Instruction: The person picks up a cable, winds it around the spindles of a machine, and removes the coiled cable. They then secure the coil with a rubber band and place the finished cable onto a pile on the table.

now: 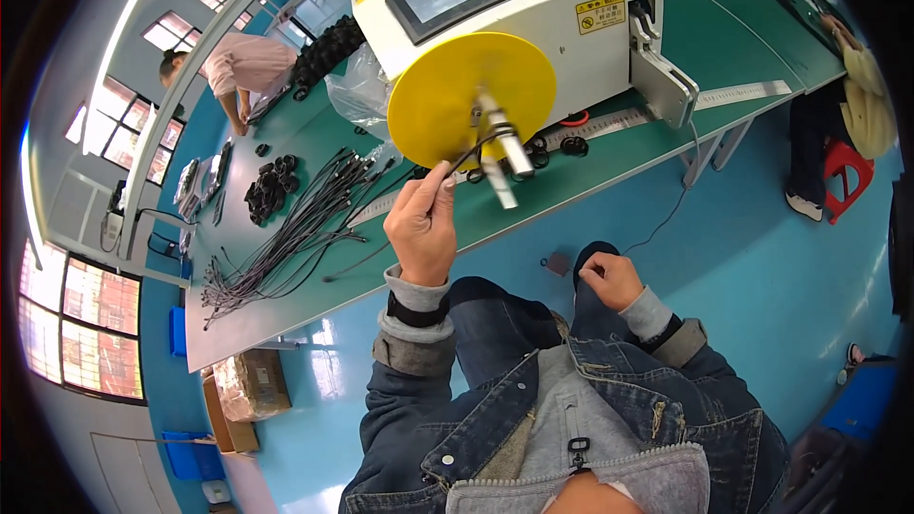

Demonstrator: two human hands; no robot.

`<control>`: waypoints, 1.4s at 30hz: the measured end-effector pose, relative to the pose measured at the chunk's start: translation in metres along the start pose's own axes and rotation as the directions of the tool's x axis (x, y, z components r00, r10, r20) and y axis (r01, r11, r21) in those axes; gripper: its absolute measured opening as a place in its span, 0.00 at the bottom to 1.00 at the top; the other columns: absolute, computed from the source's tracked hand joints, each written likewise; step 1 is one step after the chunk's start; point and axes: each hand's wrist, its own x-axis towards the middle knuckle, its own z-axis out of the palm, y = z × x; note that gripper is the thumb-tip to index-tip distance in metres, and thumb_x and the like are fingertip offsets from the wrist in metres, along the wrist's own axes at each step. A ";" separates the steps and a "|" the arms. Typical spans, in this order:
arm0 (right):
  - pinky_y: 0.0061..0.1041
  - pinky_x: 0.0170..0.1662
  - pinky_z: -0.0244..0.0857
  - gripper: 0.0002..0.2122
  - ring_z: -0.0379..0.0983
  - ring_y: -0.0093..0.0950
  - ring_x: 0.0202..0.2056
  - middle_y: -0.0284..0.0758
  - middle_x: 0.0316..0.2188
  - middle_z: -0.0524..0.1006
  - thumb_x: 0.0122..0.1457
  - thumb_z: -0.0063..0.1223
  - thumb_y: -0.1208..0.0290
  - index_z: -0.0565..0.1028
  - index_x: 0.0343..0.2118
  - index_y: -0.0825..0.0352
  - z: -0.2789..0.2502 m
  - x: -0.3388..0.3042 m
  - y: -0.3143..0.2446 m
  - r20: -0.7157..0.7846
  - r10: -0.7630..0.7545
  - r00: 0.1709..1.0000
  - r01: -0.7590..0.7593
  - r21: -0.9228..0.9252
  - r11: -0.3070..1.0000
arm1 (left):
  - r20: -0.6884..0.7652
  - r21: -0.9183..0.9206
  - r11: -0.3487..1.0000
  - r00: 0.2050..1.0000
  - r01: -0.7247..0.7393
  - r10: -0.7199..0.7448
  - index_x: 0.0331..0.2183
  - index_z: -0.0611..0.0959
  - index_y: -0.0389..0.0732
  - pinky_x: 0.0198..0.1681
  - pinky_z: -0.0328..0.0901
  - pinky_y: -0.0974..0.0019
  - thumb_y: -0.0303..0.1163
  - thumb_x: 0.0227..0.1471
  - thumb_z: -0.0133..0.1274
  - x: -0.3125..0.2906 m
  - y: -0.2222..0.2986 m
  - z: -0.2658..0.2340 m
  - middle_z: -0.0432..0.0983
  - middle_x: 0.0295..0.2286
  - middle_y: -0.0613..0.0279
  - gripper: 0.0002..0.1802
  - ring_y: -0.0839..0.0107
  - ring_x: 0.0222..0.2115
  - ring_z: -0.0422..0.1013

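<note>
My left hand is raised in front of the bench, pinching a thin black cable between thumb and forefinger. The cable runs up to the hub of a yellow disc mounted on the front of a white machine with a grey screen. A metal spindle sticks out from the disc's middle, just right of my fingers. My right hand rests on my right knee, fingers curled in a loose fist; whether it holds anything I cannot tell.
The green bench carries several bundles of cut black cables, black coils and a clear plastic bag. Another person works at the far left, another sits at the right by a red stool. Cardboard boxes stand on the blue floor.
</note>
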 end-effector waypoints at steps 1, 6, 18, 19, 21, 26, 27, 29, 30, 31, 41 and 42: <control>0.21 0.22 0.60 0.06 0.66 0.20 0.18 0.33 0.15 0.71 0.48 0.53 0.73 0.73 0.22 0.70 0.000 0.000 0.001 0.008 0.012 1.000 -0.012 0.003 1.000 | -0.014 -0.015 1.000 1.000 0.010 -0.010 0.34 0.80 0.34 0.21 0.60 0.75 0.25 0.46 0.54 -0.002 0.000 0.001 0.70 0.20 0.60 0.10 0.77 0.18 0.64; 0.21 0.22 0.60 0.06 0.66 0.19 0.18 0.33 0.15 0.71 0.49 0.52 0.73 0.73 0.23 0.70 0.000 0.002 0.003 0.011 0.018 1.000 -0.018 0.007 1.000 | -0.041 -0.066 0.997 0.998 0.051 -0.054 0.34 0.80 0.34 0.24 0.61 0.75 0.24 0.46 0.54 -0.011 0.000 0.005 0.71 0.22 0.59 0.10 0.76 0.21 0.66; 0.18 0.22 0.59 0.05 0.64 0.17 0.19 0.32 0.17 0.71 0.49 0.52 0.75 0.72 0.23 0.71 -0.036 0.041 -0.070 -0.183 -0.202 0.962 0.229 0.142 0.963 | -0.062 -0.040 0.991 0.991 -0.125 0.122 0.26 0.80 0.35 0.27 0.62 0.71 0.21 0.37 0.59 0.022 0.037 0.037 0.71 0.23 0.60 0.07 0.69 0.24 0.66; 0.18 0.22 0.59 0.05 0.64 0.17 0.19 0.32 0.17 0.71 0.49 0.52 0.75 0.72 0.23 0.71 -0.038 0.050 -0.084 -0.190 -0.203 0.961 0.232 0.147 0.961 | -0.060 0.007 0.988 0.986 -0.154 0.154 0.24 0.80 0.36 0.27 0.62 0.70 0.21 0.35 0.60 0.024 0.039 0.040 0.70 0.22 0.61 0.07 0.67 0.24 0.66; 0.18 0.22 0.59 0.04 0.64 0.17 0.19 0.32 0.19 0.71 0.48 0.53 0.76 0.72 0.23 0.71 -0.040 0.063 -0.111 -0.299 -0.335 0.893 0.401 0.196 0.895 | -0.031 0.023 0.988 0.988 -0.151 0.152 0.23 0.80 0.36 0.29 0.61 0.69 0.21 0.34 0.60 0.021 0.042 0.042 0.70 0.23 0.60 0.07 0.66 0.25 0.66; 0.20 0.29 0.64 0.16 0.67 0.23 0.27 0.37 0.33 0.70 0.44 0.58 0.74 0.69 0.37 0.70 -0.036 0.093 -0.129 -0.267 -0.500 0.824 0.520 0.007 0.854 | 0.082 0.130 0.981 0.987 -0.146 0.136 0.26 0.77 0.35 0.36 0.59 0.64 0.23 0.35 0.56 0.021 0.042 0.049 0.68 0.29 0.53 0.09 0.60 0.33 0.64; 0.21 0.32 0.65 0.21 0.68 0.25 0.31 0.39 0.37 0.69 0.43 0.59 0.73 0.66 0.41 0.71 -0.032 0.101 -0.127 -0.316 -0.554 0.770 0.557 -0.092 0.826 | 0.113 0.171 0.974 0.985 -0.149 0.130 0.28 0.77 0.35 0.38 0.58 0.63 0.23 0.37 0.54 0.021 0.042 0.050 0.68 0.32 0.50 0.10 0.58 0.35 0.63; 0.22 0.34 0.66 0.26 0.68 0.27 0.34 0.41 0.41 0.67 0.42 0.60 0.72 0.64 0.46 0.71 -0.029 0.112 -0.125 -0.357 -0.610 0.707 0.584 -0.191 0.789 | 0.115 0.251 0.953 0.983 -0.171 0.146 0.33 0.74 0.33 0.40 0.57 0.61 0.25 0.39 0.52 0.021 0.039 0.052 0.66 0.34 0.46 0.14 0.55 0.36 0.62; 0.23 0.37 0.65 0.31 0.67 0.29 0.37 0.43 0.44 0.65 0.41 0.61 0.71 0.59 0.49 0.71 -0.027 0.116 -0.125 -0.307 -0.600 0.739 0.586 -0.145 0.797 | 0.119 0.328 0.926 0.980 -0.189 0.158 0.37 0.71 0.31 0.42 0.57 0.59 0.26 0.41 0.49 0.021 0.036 0.052 0.64 0.36 0.41 0.17 0.52 0.38 0.62; 0.25 0.40 0.65 0.35 0.66 0.31 0.40 0.44 0.46 0.63 0.41 0.61 0.71 0.55 0.52 0.72 -0.026 0.119 -0.125 -0.256 -0.588 0.767 0.584 -0.100 0.805 | 0.123 0.401 0.893 0.978 -0.205 0.170 0.42 0.68 0.29 0.44 0.56 0.57 0.27 0.43 0.46 0.020 0.032 0.052 0.62 0.38 0.37 0.21 0.49 0.40 0.61; 0.29 0.46 0.62 0.41 0.65 0.39 0.45 0.52 0.47 0.61 0.43 0.57 0.71 0.42 0.56 0.76 -0.001 0.132 -0.119 -0.158 -0.511 0.845 0.531 0.363 0.765 | 0.349 0.363 0.870 0.915 -0.333 0.204 0.48 0.57 0.20 0.45 0.56 0.54 0.30 0.47 0.41 0.023 0.015 0.046 0.59 0.41 0.30 0.30 0.42 0.40 0.60; 0.29 0.45 0.63 0.40 0.66 0.39 0.43 0.51 0.46 0.63 0.44 0.56 0.71 0.43 0.56 0.76 0.006 0.133 -0.118 -0.232 -0.517 0.824 0.565 0.407 0.718 | 0.331 0.331 0.910 0.934 -0.251 0.137 0.48 0.59 0.22 0.43 0.57 0.54 0.30 0.47 0.41 0.024 0.024 0.046 0.61 0.40 0.32 0.28 0.43 0.38 0.61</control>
